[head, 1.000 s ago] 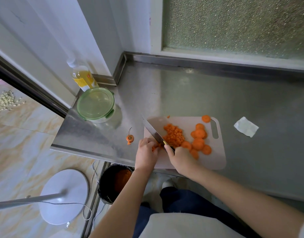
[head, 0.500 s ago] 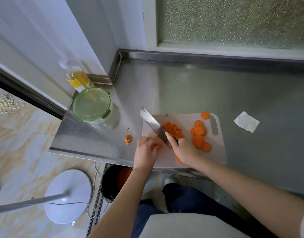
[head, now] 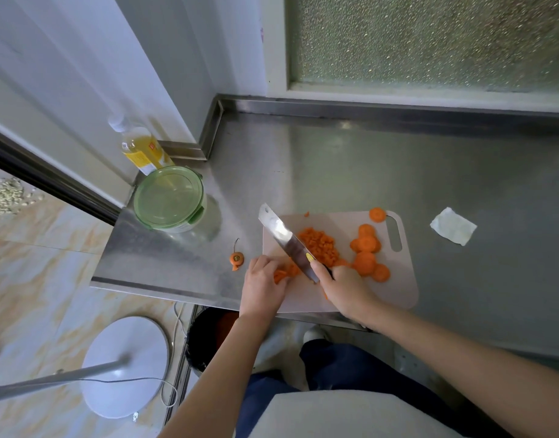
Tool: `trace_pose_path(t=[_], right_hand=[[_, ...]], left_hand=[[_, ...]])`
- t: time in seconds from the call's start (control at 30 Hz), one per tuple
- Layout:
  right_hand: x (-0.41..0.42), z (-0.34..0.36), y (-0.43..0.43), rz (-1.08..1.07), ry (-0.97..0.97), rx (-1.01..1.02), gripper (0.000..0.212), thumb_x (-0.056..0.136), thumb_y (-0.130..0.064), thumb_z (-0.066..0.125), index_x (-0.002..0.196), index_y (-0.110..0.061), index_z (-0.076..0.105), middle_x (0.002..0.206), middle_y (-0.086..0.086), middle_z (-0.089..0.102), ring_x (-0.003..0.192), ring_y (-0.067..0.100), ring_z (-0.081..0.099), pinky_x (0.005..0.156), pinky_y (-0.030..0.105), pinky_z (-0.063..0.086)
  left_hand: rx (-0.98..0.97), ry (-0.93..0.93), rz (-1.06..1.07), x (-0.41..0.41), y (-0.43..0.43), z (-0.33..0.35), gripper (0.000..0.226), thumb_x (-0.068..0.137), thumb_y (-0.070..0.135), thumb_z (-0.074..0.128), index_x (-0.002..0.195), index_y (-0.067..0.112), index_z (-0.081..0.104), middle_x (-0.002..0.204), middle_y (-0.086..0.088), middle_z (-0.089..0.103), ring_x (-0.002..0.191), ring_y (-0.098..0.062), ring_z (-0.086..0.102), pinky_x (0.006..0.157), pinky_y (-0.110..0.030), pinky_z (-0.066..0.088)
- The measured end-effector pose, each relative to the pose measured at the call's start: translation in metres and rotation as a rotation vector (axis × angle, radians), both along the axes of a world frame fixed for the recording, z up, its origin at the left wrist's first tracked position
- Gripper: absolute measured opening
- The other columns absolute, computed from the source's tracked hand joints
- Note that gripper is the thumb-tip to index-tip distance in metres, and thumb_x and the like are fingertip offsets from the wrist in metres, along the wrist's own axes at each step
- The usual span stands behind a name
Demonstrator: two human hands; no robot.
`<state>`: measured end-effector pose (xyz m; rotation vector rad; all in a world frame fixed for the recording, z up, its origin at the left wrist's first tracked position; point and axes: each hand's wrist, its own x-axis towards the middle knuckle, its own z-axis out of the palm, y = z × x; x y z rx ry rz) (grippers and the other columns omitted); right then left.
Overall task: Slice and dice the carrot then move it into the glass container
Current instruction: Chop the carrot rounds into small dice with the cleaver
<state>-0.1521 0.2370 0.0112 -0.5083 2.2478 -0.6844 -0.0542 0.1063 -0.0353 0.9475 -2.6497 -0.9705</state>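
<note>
A pale cutting board (head: 401, 292) lies at the steel counter's front edge. On it sit a heap of diced carrot (head: 319, 245) and several round carrot slices (head: 365, 262). My right hand (head: 344, 287) grips the handle of a knife (head: 286, 240), forefinger along the blade, which points up-left over the board's left side. My left hand (head: 262, 286) holds down carrot pieces (head: 284, 273) with curled fingers beside the blade. The round glass container (head: 170, 199) with its green lid on stands at the counter's left end.
A carrot top (head: 236, 258) lies on the steel counter (head: 335, 172) left of the board. A yellow oil bottle (head: 142, 150) stands behind the container. A folded paper towel (head: 453, 230) lies right of the board. Below the counter edge are a dark bin (head: 205, 339) and a white fan base (head: 126, 365).
The knife blade lifted and swung up-left off the board, then came down again beside my left hand. My left hand stayed on the carrot pieces.
</note>
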Motion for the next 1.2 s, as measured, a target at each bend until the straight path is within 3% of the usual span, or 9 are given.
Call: trace_pose_path(t=[0.13, 0.3, 0.6, 0.7, 0.83, 0.97, 1.1, 1.2], right_hand=[[0.004, -0.005, -0.001, 0.081, 0.040, 0.068, 0.061, 0.097, -0.055, 0.029, 0.073, -0.007, 0.058, 0.067, 0.005, 0.055, 0.065, 0.019, 0.053, 0.049, 0.023, 0.030], [0.009, -0.008, -0.006, 0.134, 0.135, 0.095, 0.067, 0.097, -0.056, 0.028, 0.091, -0.001, 0.066, 0.089, 0.016, 0.068, 0.084, 0.030, 0.063, 0.066, 0.032, 0.044], [0.020, -0.003, -0.012, 0.199, 0.265, 0.127, 0.065, 0.098, -0.053, 0.027, 0.091, -0.001, 0.065, 0.091, 0.016, 0.069, 0.082, 0.029, 0.065, 0.059, 0.029, 0.041], [0.024, -0.004, -0.014, 0.220, 0.324, 0.095, 0.063, 0.098, -0.053, 0.028, 0.092, -0.002, 0.066, 0.092, 0.016, 0.070, 0.085, 0.029, 0.066, 0.067, 0.031, 0.045], [0.016, -0.008, -0.018, 0.140, 0.223, 0.041, 0.063, 0.099, -0.050, 0.029, 0.091, 0.001, 0.066, 0.090, 0.018, 0.069, 0.083, 0.029, 0.065, 0.062, 0.026, 0.040], [0.006, -0.013, -0.016, 0.049, 0.170, 0.036, 0.064, 0.099, -0.050, 0.030, 0.096, 0.003, 0.067, 0.095, 0.022, 0.068, 0.092, 0.034, 0.063, 0.070, 0.030, 0.041], [0.000, -0.016, -0.011, 0.017, 0.154, 0.015, 0.064, 0.098, -0.051, 0.030, 0.089, 0.001, 0.067, 0.087, 0.018, 0.067, 0.084, 0.031, 0.062, 0.063, 0.027, 0.036], [-0.004, -0.014, -0.008, 0.006, 0.151, 0.011, 0.064, 0.098, -0.051, 0.031, 0.088, 0.001, 0.067, 0.085, 0.017, 0.067, 0.080, 0.029, 0.061, 0.063, 0.027, 0.037]], left_hand=[[-0.039, 0.020, -0.006, -0.001, 0.002, -0.001, 0.009, 0.071, 0.006, 0.075, 0.079, 0.010, 0.074, 0.086, 0.000, 0.064, 0.088, -0.024, 0.053, 0.078, -0.029, 0.043], [-0.078, 0.032, 0.006, -0.003, 0.003, -0.001, 0.011, 0.069, 0.002, 0.076, 0.080, 0.007, 0.074, 0.083, -0.002, 0.064, 0.086, -0.026, 0.054, 0.077, -0.026, 0.038], [-0.049, 0.033, 0.024, -0.003, 0.005, -0.005, 0.014, 0.066, -0.001, 0.076, 0.078, 0.005, 0.072, 0.080, -0.005, 0.064, 0.079, -0.030, 0.053, 0.073, -0.030, 0.041], [-0.047, 0.000, 0.017, -0.002, 0.004, -0.006, 0.015, 0.069, 0.000, 0.072, 0.083, 0.005, 0.071, 0.082, -0.007, 0.062, 0.083, -0.030, 0.051, 0.077, -0.030, 0.040], [-0.071, -0.005, 0.011, -0.001, 0.004, -0.008, 0.012, 0.073, 0.006, 0.072, 0.084, 0.008, 0.070, 0.081, -0.005, 0.059, 0.083, -0.026, 0.049, 0.078, -0.027, 0.040], [-0.070, 0.017, -0.004, -0.001, 0.004, -0.007, 0.012, 0.073, 0.005, 0.074, 0.083, 0.010, 0.069, 0.082, -0.005, 0.059, 0.083, -0.026, 0.051, 0.075, -0.033, 0.046], [-0.039, 0.021, -0.048, 0.000, -0.002, -0.007, 0.011, 0.076, 0.009, 0.072, 0.087, 0.010, 0.071, 0.086, -0.005, 0.061, 0.089, -0.026, 0.050, 0.082, -0.035, 0.045], [-0.043, 0.054, -0.067, 0.002, -0.008, -0.005, 0.021, 0.076, 0.015, 0.074, 0.097, 0.014, 0.070, 0.090, -0.002, 0.061, 0.092, -0.021, 0.050, 0.085, -0.028, 0.040]])
